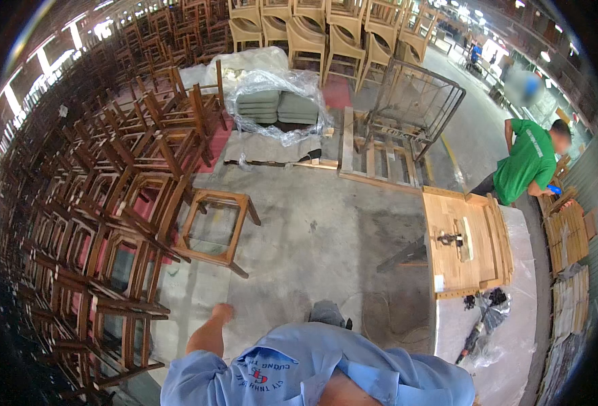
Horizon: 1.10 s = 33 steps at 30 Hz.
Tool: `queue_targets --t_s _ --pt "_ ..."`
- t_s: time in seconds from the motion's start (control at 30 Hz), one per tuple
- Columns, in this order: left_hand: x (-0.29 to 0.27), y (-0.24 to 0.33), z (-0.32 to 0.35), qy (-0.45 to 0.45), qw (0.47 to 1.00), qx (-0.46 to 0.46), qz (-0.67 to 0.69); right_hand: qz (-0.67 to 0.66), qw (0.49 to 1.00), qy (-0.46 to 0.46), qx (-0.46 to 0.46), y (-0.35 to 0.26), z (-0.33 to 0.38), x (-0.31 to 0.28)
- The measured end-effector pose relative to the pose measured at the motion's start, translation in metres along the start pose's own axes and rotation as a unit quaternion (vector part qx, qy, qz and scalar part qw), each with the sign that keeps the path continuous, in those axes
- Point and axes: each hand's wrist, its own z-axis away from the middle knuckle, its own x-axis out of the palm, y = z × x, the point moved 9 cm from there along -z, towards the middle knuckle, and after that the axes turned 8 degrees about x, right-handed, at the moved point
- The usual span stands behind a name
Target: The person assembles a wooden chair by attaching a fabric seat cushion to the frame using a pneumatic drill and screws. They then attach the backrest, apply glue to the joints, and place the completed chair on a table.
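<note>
My left hand (223, 312) hangs in front of my body at the lower left, over the bare concrete floor. Its fingers are too small and foreshortened to make out, and nothing shows in it. Nearest to it stands a brown wooden seat frame (201, 256) on legs, open in the middle, a short way ahead and apart from the hand. Stacked dark wooden chair frames (129, 311) rise just to the left. My right arm runs under the blue shirt's sleeve at the lower edge, and my right hand does not show.
On the right is a workbench with a light wooden top (448, 216), a tool lying on it. A cordless driver (473, 338) lies near plastic bags. Ahead are grey cushions (258, 105) in plastic wrap, a metal cage cart (414, 101) and pale chairs (305, 37). A person in green (525, 159) works at right.
</note>
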Motion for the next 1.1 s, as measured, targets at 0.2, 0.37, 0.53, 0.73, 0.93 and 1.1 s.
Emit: queue_targets --t_s 0.2,0.37,0.53,0.73,0.93,1.1 --pt "-0.033 0.225 -0.132 0.073 0.990 0.083 0.086 0.005 1.000 -0.017 0.023 -0.174 -0.046 -0.013" --pt "-0.006 0.366 -0.183 -0.065 0.984 0.151 -0.068 0.131 0.987 0.031 -0.090 -0.497 -0.087 -0.067" --pt "-0.062 0.485 -0.259 0.020 0.976 0.162 0.144 -0.001 0.907 0.050 -0.418 -0.924 0.055 -0.110" --pt "-0.134 0.386 -0.390 -0.106 0.962 -0.145 0.207 -0.100 0.881 -0.043 -0.460 -1.189 0.198 -0.048" --pt "-0.141 0.583 -0.538 -0.156 0.980 -0.012 0.122 -0.065 0.994 -0.036 -0.084 -1.039 -0.114 -0.205" --pt "-0.307 0.638 -0.583 0.035 0.971 0.017 0.237 -0.034 0.986 -0.163 -0.001 -1.019 -0.086 -0.040"
